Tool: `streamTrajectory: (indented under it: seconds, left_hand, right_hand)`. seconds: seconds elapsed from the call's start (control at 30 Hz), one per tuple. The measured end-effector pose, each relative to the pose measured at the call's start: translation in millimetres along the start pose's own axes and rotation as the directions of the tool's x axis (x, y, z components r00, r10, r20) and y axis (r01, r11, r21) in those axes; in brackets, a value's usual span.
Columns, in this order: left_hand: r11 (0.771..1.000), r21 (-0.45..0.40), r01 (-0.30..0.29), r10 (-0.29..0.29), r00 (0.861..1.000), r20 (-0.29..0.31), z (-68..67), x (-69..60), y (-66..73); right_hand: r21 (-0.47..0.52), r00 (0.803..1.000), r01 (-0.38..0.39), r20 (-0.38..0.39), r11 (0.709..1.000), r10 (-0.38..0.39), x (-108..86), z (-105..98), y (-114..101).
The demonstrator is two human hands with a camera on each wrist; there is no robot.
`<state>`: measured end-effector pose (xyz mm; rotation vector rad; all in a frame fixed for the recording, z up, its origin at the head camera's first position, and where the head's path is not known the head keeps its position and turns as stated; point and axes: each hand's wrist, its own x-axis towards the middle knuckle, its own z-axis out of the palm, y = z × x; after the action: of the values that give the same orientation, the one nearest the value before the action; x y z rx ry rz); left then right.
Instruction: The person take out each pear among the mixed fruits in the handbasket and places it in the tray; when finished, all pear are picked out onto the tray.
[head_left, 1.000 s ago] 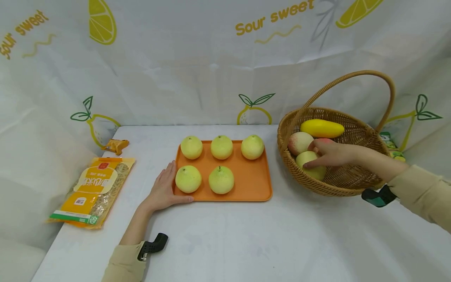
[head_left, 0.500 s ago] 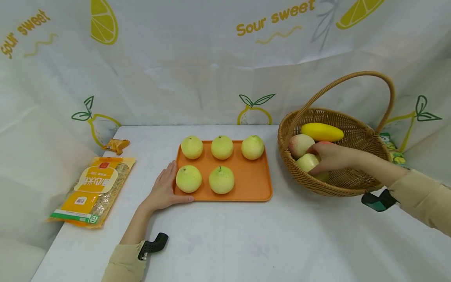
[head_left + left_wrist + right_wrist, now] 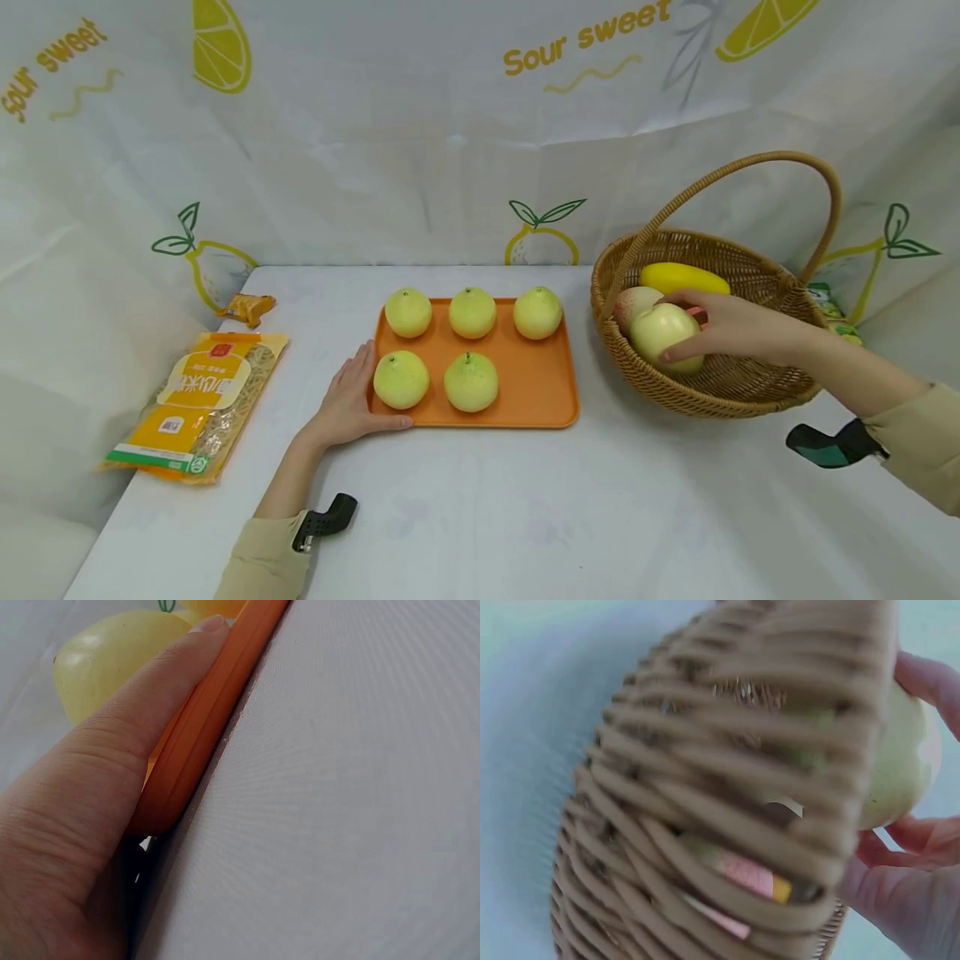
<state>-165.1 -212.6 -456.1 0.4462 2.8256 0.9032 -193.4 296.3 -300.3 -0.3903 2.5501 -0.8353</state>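
Note:
My right hand [image 3: 723, 332] grips a pale yellow-green pear [image 3: 660, 335] at the near left part of the wicker basket [image 3: 697, 404]. In the right wrist view, thumb and fingers lie around the pear [image 3: 906, 761], partly behind the basket's woven side [image 3: 727, 780]. Beside it are a blushed peach [image 3: 627, 307], a long yellow fruit [image 3: 684, 277] and a mostly hidden reddish thing [image 3: 699, 315]. My left hand [image 3: 347, 407] rests at the near left corner of an orange tray [image 3: 536, 387], thumb along its front rim, fingers along its left side. Several similar pears [image 3: 471, 383] sit on the tray.
At the left lie a yellow bag of noodles [image 3: 198, 408] and a small orange packet [image 3: 247, 309]. The basket's tall handle [image 3: 780, 156] arches over it. Green packaging [image 3: 847, 329] shows behind the basket's right side. A printed white curtain [image 3: 420, 167] closes off the back.
My right hand has raised the pear, which shows more fully near the basket's rim, and the right forearm has shifted slightly right and down. The left hand and tray have stayed put.

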Motion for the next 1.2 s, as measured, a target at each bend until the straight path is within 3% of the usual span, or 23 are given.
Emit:
streamTrajectory:
  seconds: [0.17,0.53,0.97,1.2]
  left_hand:
    - [1.000,0.007,0.008,-0.008,1.000,0.009,0.4,0.9,-0.4]
    - [1.000,0.004,0.011,-0.011,1.000,0.008,-0.4,1.0,0.3]
    - [1.000,0.003,0.013,-0.014,1.000,0.009,-1.8,0.3,1.3]
    - [1.000,0.006,0.011,-0.011,1.000,0.009,-1.2,0.0,2.1]
  right_hand:
    - [0.100,0.999,-0.035,-0.028,0.994,0.038,-8.5,2,-7]
    - [0.176,0.985,-0.042,-0.160,0.984,0.070,-18.6,7,-25]
    - [0.210,0.970,0.057,-0.243,0.976,-0.004,-30.6,25,-52]
    - [0.234,0.962,0.151,-0.259,0.960,-0.088,-29.5,43,-65]
